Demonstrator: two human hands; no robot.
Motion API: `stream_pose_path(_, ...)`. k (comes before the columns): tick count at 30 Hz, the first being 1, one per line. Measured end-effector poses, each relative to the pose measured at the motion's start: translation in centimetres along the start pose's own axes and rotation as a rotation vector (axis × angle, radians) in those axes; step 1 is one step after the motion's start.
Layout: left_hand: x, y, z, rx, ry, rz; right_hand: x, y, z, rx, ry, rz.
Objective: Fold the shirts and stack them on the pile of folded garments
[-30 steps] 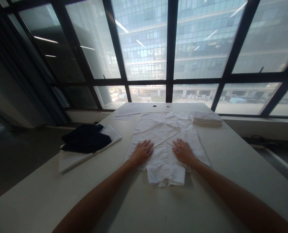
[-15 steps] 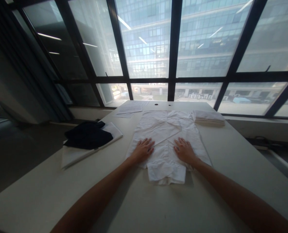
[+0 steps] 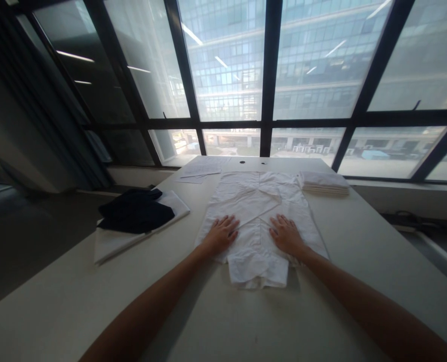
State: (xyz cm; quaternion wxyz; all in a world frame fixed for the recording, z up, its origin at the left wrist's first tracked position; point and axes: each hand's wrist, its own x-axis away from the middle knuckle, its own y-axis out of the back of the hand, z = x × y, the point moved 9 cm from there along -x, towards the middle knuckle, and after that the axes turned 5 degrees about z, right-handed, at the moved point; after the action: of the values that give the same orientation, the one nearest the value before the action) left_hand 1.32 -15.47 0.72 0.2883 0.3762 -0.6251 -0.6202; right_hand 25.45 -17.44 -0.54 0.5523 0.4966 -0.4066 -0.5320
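Note:
A white garment, seemingly a shirt (image 3: 242, 198), lies spread with its sides folded in on the white table (image 3: 223, 322). Its narrower end, perhaps a collar or cuffs, points toward me. My left hand (image 3: 221, 235) rests flat on the cloth left of the middle, fingers stretched out. On the right side of the same cloth, my right hand (image 3: 286, 235) lies palm down with its fingers slightly spread. Neither hand grips anything. The cloth beneath both palms is hidden.
A stack of folded white cloth (image 3: 323, 183) sits at the far right. To the left, a dark garment (image 3: 136, 211) lies on a white folded piece (image 3: 113, 246). Paper sheets (image 3: 198, 171) lie at the back left. Windows (image 3: 223, 65) rise behind the table.
The camera view shifted slightly between the first two frames. Both hands stay flat in the same place on the white garment, which has not visibly moved.

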Motion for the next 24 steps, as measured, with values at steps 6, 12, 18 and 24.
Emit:
stream_pose_path(6,-0.1,-0.2,0.1,0.007,0.003,0.003,0.1,0.3,0.1,-0.013,-0.002,0.009)
stream_pose_path(12,0.0,0.1,-0.2,0.013,0.012,0.019,0.1,0.1,-0.1,-0.048,0.003,-0.001)
stream_pose_path(18,-0.1,0.2,-0.3,0.023,0.016,0.031,-2.6,1.6,-2.4,-0.203,-0.059,-0.06)
stream_pose_path(24,-0.1,0.0,-0.2,0.03,0.016,0.018,-7.9,3.5,-6.4,-0.229,-0.316,-0.067)
